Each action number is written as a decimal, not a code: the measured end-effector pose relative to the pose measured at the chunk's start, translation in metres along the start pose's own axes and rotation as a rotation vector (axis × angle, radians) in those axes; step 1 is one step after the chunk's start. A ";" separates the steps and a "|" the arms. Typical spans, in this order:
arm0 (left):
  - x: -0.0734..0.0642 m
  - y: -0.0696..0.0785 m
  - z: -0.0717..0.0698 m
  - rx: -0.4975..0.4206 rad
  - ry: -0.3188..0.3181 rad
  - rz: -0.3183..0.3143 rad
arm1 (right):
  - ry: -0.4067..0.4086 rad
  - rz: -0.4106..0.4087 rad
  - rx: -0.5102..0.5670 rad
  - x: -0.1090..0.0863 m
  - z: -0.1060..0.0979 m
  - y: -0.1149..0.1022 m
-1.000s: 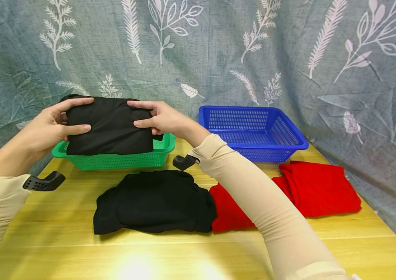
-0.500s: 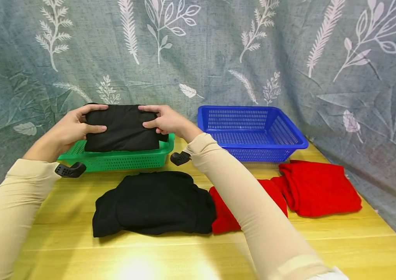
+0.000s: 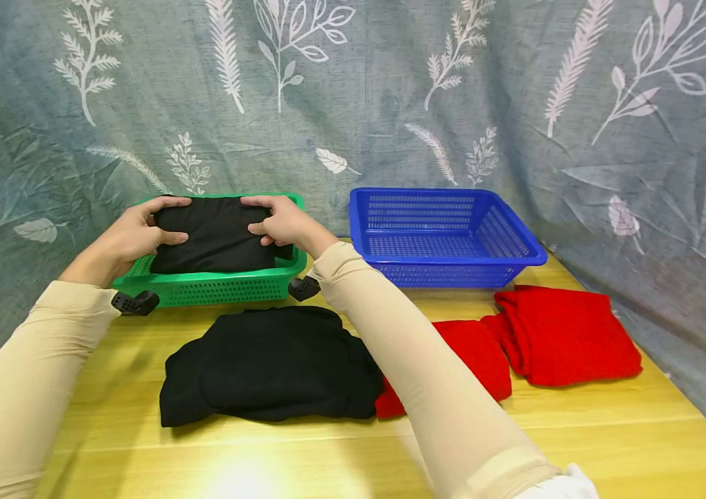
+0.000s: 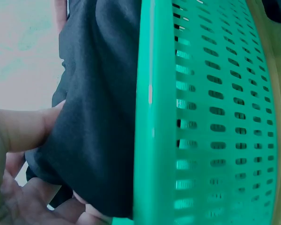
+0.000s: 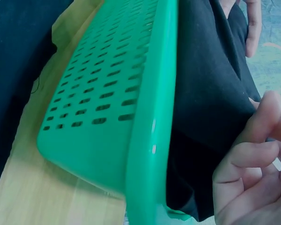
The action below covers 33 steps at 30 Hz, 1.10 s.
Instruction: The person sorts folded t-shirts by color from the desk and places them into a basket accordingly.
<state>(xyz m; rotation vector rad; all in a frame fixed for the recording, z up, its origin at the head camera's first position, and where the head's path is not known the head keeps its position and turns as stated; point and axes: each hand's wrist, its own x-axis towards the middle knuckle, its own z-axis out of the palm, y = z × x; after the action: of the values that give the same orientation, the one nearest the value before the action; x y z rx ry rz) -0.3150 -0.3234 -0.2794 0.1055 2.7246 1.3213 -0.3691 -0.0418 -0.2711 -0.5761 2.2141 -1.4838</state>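
A folded black garment (image 3: 215, 239) lies partly down inside the green plastic basket (image 3: 222, 284) at the back left. My left hand (image 3: 131, 235) grips the garment's left end, and my right hand (image 3: 290, 225) holds the right end. In the left wrist view, the left thumb (image 4: 33, 129) presses the near face of the black cloth (image 4: 98, 108) while other fingers sit under its edge. Curled fingers of my right hand (image 5: 255, 173) show at the cloth's edge in the right wrist view, beside the basket rim (image 5: 152, 131).
A second black garment (image 3: 271, 364) lies on the wooden table (image 3: 303, 457) in front of the green basket. Right of it are two folded red cloths, one (image 3: 474, 353) partly behind my right sleeve, the other (image 3: 577, 339) farther right. A blue basket (image 3: 452, 276) stands before the patterned curtain.
Both hands have lowered the folded black garment from above the green basket down into it. The left hand has also shifted to the right. The other cloths and the blue basket stay put.
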 end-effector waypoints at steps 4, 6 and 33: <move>-0.001 0.001 -0.001 -0.005 0.005 0.004 | 0.011 0.003 -0.046 0.003 0.002 -0.002; -0.002 0.001 -0.002 -0.005 0.009 0.005 | 0.006 0.000 -0.063 0.004 0.003 -0.004; -0.007 -0.017 -0.003 0.145 -0.039 -0.034 | -0.008 0.091 -0.278 0.003 -0.002 0.006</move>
<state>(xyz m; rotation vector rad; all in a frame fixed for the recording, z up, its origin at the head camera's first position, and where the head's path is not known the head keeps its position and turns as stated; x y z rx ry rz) -0.3083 -0.3375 -0.2906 0.0948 2.7737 1.1007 -0.3728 -0.0399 -0.2760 -0.5559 2.4240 -1.1355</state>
